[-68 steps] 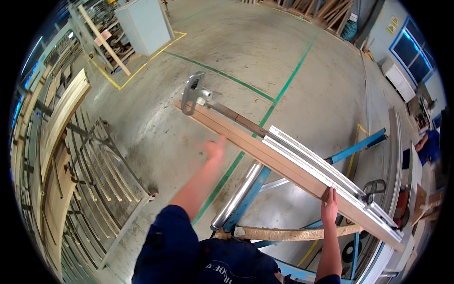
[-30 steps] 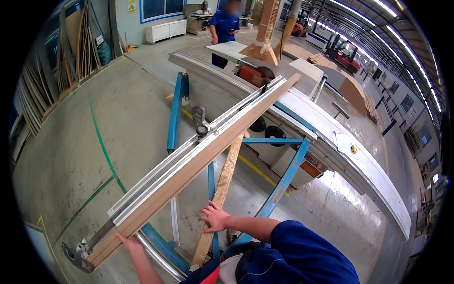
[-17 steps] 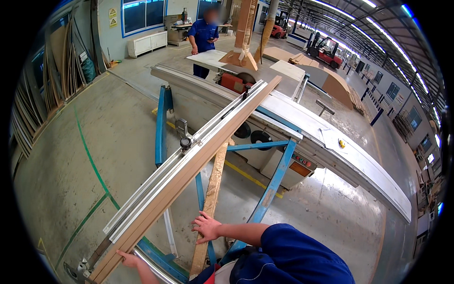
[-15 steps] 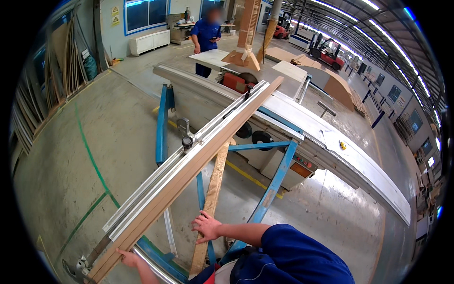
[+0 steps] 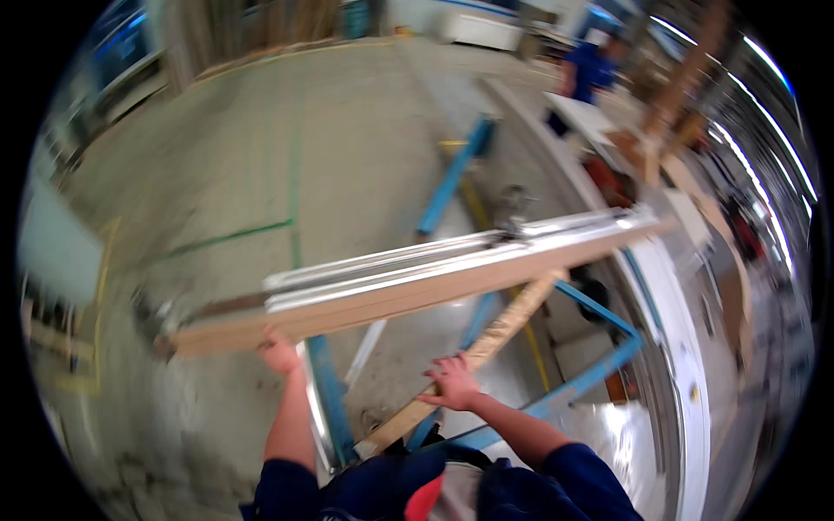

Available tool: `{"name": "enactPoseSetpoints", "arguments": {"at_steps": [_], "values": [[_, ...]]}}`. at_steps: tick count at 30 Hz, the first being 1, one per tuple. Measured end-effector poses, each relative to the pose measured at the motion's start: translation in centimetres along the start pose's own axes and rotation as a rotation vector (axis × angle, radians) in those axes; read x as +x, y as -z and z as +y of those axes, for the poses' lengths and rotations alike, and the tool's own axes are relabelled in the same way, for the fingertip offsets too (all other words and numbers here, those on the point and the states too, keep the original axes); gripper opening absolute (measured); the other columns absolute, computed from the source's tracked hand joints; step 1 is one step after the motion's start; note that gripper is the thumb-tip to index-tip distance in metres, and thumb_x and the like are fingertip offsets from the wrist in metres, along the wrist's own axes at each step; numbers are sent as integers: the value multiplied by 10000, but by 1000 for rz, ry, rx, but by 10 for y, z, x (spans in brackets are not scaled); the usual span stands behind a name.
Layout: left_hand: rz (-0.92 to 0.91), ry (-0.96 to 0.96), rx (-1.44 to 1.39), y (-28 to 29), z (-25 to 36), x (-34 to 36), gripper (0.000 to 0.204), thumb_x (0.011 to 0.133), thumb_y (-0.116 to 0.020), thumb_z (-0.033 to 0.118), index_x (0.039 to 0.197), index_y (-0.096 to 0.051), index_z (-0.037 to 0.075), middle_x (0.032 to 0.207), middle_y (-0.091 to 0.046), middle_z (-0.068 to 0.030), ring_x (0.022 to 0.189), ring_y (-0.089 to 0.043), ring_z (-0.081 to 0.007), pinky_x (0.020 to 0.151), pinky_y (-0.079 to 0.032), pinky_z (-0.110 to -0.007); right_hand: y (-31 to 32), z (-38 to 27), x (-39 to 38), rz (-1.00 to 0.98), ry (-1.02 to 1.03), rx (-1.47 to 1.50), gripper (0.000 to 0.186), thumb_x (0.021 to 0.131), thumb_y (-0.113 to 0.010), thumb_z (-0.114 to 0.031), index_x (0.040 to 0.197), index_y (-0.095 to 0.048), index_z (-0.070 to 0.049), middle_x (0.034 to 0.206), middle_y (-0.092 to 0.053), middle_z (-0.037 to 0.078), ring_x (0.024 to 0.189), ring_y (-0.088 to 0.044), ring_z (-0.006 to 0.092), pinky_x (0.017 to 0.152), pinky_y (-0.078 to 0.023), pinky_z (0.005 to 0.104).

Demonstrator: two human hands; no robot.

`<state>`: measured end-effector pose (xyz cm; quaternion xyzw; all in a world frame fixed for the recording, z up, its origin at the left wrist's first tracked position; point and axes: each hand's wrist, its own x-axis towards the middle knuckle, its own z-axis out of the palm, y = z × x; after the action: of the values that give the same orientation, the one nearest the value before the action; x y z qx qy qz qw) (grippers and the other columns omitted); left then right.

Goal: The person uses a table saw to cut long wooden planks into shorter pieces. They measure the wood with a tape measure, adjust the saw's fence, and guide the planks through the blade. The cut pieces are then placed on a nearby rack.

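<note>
Long brown boards (image 5: 417, 293), laid together with a dark seam between them, rest along a silver metal fence (image 5: 391, 265). My left hand (image 5: 280, 352) is closed at their near edge, toward the left end, though motion blurs its fingertips. A narrow, rough-faced wooden strip (image 5: 511, 321) slants below the boards, its far end reaching their underside. On this strip my right hand (image 5: 453, 382) lies with its fingers spread, not wrapped round it.
A blue metal frame (image 5: 599, 369) supports the saw's outrigger, with its long white sliding table (image 5: 682, 373) on the right. Metal fittings (image 5: 155, 323) stick out at the fence's left end. A person in blue (image 5: 586, 74) stands beyond the saw. Boards (image 5: 261, 35) lean against the back wall.
My view has swung left, so boards and saw appear turned and farther right. Both hands keep their places, the left at the boards and the right on the strip.
</note>
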<state>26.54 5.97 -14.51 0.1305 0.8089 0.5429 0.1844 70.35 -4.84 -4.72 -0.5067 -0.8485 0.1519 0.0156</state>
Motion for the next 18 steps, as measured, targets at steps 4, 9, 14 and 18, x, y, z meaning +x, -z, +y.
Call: {"name": "enactPoseSetpoints", "arguments": {"at_steps": [4,9,14,18], "values": [[110,-125,-107,-10,40,-49,593,961,-678,410,1249,-496,-75,1048,-717,-241,960,-705,-382,856,-552,-452,1,3,-11,-13,-26,26,706,831,-659,-709,1283,-697,-168,1411,-538,178,1392,-409,353,1216,-112,629],[104,31,37,-4,59,-66,782,932,-647,568,1329,-437,-71,1061,-706,-304,998,-687,-480,852,-549,-534,4,-3,-16,-61,-55,36,664,829,-702,-657,1289,-684,-179,1436,-498,170,1412,-375,360,1222,-67,624],[75,113,78,8,73,-73,819,919,-654,569,1357,-396,-73,1066,-693,-336,1003,-678,-499,867,-544,-559,8,1,-14,-90,-50,36,647,840,-701,-644,1300,-674,-190,1442,-487,176,1428,-362,363,1221,-59,625],[60,120,51,3,72,-73,815,909,-674,563,1339,-397,-73,1081,-690,-342,1012,-679,-497,867,-544,-557,11,2,-15,-110,-60,39,644,840,-703,-639,1303,-670,-192,1439,-489,179,1428,-367,365,1220,-63,624]]}}
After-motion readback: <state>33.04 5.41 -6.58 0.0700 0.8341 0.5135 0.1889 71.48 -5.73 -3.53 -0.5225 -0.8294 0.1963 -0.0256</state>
